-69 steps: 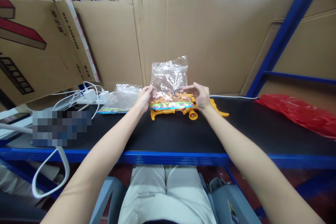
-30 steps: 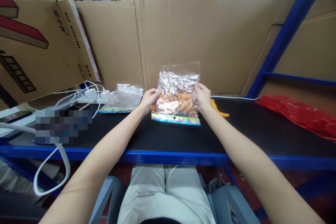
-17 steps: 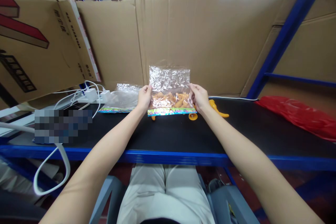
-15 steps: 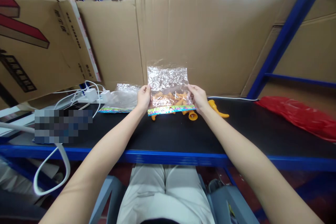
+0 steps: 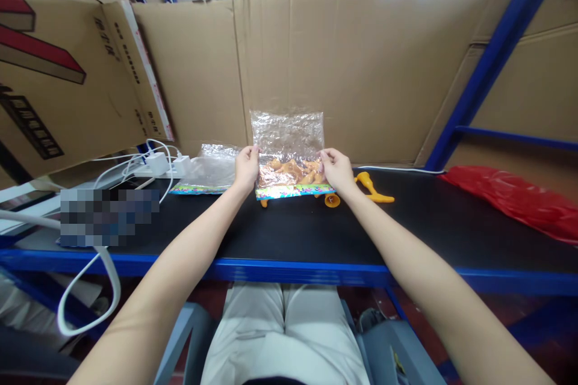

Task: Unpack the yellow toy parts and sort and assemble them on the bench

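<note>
Both hands hold a clear plastic bag [image 5: 289, 138] with a colourful printed strip along its lower edge, upright over the black shelf top [image 5: 316, 234]. My left hand [image 5: 246, 168] pinches its left side and my right hand [image 5: 335, 169] pinches its right side. Orange plastic toy pieces [image 5: 293, 171] show inside the bag's lower half. More orange toy pieces [image 5: 372, 189] lie on the shelf just right of my right hand, and some poke out under the bag.
A stack of flat clear bags [image 5: 212, 171] lies left of my left hand. White chargers and cables [image 5: 153, 165] sit further left. A red plastic bag [image 5: 515, 198] lies at the right. Cardboard sheets [image 5: 370, 72] wall the back; a blue shelf post [image 5: 487, 60] rises right.
The bag was first over the pile of orange pieces, then lifted toward me holding pieces, then moved back and left. It now stands upright, a little lower, with both hands still on its sides.
</note>
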`<state>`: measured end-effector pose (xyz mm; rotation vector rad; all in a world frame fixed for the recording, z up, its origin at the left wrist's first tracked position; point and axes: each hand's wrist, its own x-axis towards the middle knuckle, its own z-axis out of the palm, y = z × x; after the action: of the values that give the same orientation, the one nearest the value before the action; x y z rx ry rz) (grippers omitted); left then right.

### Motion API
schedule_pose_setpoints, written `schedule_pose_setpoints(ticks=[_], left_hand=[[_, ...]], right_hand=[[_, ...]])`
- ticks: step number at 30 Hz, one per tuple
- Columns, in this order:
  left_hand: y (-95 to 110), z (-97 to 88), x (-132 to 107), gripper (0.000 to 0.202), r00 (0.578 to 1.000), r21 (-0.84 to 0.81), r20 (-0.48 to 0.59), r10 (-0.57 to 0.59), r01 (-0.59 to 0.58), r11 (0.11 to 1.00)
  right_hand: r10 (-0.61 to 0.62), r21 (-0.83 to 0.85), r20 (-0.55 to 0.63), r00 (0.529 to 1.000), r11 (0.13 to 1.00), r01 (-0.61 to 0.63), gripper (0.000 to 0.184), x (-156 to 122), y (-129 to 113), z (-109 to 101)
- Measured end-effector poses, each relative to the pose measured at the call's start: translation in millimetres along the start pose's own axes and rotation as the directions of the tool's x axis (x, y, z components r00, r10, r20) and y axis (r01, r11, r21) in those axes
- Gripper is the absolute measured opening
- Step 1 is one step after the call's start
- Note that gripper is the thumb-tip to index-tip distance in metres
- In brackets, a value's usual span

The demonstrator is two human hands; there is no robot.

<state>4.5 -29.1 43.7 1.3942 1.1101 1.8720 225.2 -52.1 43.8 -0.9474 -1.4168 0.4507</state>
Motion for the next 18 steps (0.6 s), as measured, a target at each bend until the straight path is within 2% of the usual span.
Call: schedule_pose_setpoints(ticks=[3,5,11,16,18], left_hand=[[2,0.0,-1,0.024,1.0,0.005,0.005,-0.003,0.003,1.0],[4,0.1,-3,0.024,0.999,-0.024,0.018,-0.034,0.034,0.999],[4,-3.9,2,0.027,0.999,-0.095,-0.022,-0.028,0.026,0.995],[-3,-9.5,13,0.029,0.987,-0.106,-0.159,-0.03,0.013,0.994],[-5,-11.0,15,0.025,0.983,-0.109,-0.178,-0.045,0.026,0.994]], right_hand=[[-0.16,-0.182,-0.034,0.987,0.972,0.151,0.019,-1,-1,-3],[-0.193,-0.226,-0.022,0.981,0.957,0.183,0.022,-1,-2,-4],[-0.165,-0.004,0.079,0.983,0.986,0.166,0.033,5,0,-2],[-0.124,0.039,0.146,0.981,0.992,0.119,0.039,7,2,-1],[-0.102,0.043,0.159,0.982,0.994,0.097,0.04,7,3,-2]])
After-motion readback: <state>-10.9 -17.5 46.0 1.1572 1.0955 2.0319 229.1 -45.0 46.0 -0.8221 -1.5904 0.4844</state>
